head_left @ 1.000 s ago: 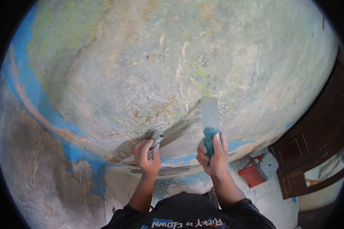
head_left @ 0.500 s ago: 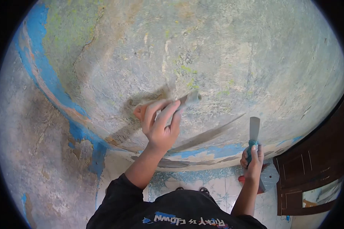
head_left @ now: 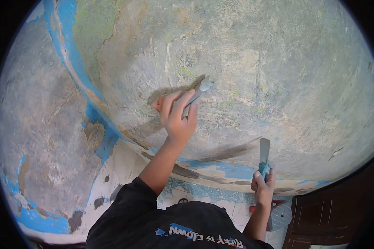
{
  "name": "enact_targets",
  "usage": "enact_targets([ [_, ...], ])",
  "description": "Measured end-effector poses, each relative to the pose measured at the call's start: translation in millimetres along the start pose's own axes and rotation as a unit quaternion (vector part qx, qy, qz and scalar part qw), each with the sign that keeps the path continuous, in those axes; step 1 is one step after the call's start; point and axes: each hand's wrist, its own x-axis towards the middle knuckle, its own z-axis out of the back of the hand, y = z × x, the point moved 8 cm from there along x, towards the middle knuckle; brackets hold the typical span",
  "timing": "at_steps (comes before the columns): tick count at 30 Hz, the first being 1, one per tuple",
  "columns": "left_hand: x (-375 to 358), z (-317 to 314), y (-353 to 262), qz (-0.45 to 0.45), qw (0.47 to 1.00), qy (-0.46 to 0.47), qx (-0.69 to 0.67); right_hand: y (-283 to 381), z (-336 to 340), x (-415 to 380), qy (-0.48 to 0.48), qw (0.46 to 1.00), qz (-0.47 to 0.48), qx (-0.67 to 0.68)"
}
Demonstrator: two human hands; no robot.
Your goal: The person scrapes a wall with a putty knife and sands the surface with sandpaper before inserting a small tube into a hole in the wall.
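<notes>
My left hand [head_left: 178, 114] is closed around a rolled grey piece of sandpaper [head_left: 206, 84], by its look. Its rolled end sticks out past my fingertips, close against the rough wall [head_left: 241, 66]; whether it touches cannot be made out. Lower right, my right hand [head_left: 264, 184] grips a putty knife [head_left: 264, 150] by its teal handle, blade pointing up. The blade stands in front of the wall and casts a dark shadow to its left. Patchy grey plaster with green and cream flecks covers the wall.
Blue paint strips [head_left: 81, 68] run down the wall corner at left and along the wall's foot. Paint flakes litter the tiled floor [head_left: 180, 194]. At lower right stand a dark brown wooden cabinet [head_left: 320, 218] and a red-and-grey object [head_left: 280, 213] on the floor.
My left hand has moved up and right over the wall with the sandpaper. My right hand, still holding the putty knife, appears further left and lower. The whole view has shifted.
</notes>
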Motion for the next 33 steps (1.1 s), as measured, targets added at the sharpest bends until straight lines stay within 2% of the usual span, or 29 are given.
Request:
enact_targets([
  [3,-32.3,-20.9,-29.2,-0.071,0.994,0.077,-0.018,-10.7,5.1,0.5,0.041,0.999,-0.028,0.022],
  [6,-47.4,-37.9,-56.8,-0.128,0.985,0.111,-0.035,-15.1,16.2,2.9,0.038,0.998,-0.046,0.031],
  [9,-27.0,-28.2,-37.9,-0.040,0.999,0.029,0.010,-15.8,24.8,4.1,0.052,0.996,-0.058,0.034],
  [13,0.3,-19.4,-29.3,-0.012,0.999,-0.040,0.023,-18.7,34.2,0.1,0.054,0.996,-0.064,0.024],
  [14,-8.3,-21.9,-33.1,-0.008,0.999,-0.028,0.021,-19.7,34.1,-0.5,0.061,0.995,-0.073,0.025],
  [17,-35.5,-44.4,-72.2,-0.101,0.990,0.097,-0.007,-24.1,32.5,-2.0,0.082,0.992,-0.090,0.026],
  [20,-40.0,-51.0,-82.8,-0.127,0.987,0.096,-0.017,-24.8,29.5,-2.3,0.104,0.991,-0.086,0.016],
  [24,-4.2,-39.7,-60.3,-0.050,0.998,-0.020,-0.010,-22.4,27.5,-5.6,0.118,0.989,-0.085,0.030],
  [27,-4.7,-52.3,-78.5,-0.099,0.994,0.043,-0.018,-21.7,27.8,-4.8,0.115,0.989,-0.090,0.040],
  [31,-21.1,-68.8,-119.7,-0.231,0.965,0.115,-0.046,-18.5,28.4,-2.2,0.118,0.987,-0.092,0.053],
  [32,-13.3,-68.6,-113.2,-0.207,0.970,0.122,-0.048,-18.1,29.7,-1.3,0.113,0.988,-0.094,0.050],
  [33,1.3,-62.8,-107.2,-0.187,0.978,0.086,-0.039,-18.5,30.5,-1.8,0.107,0.988,-0.096,0.046],
])
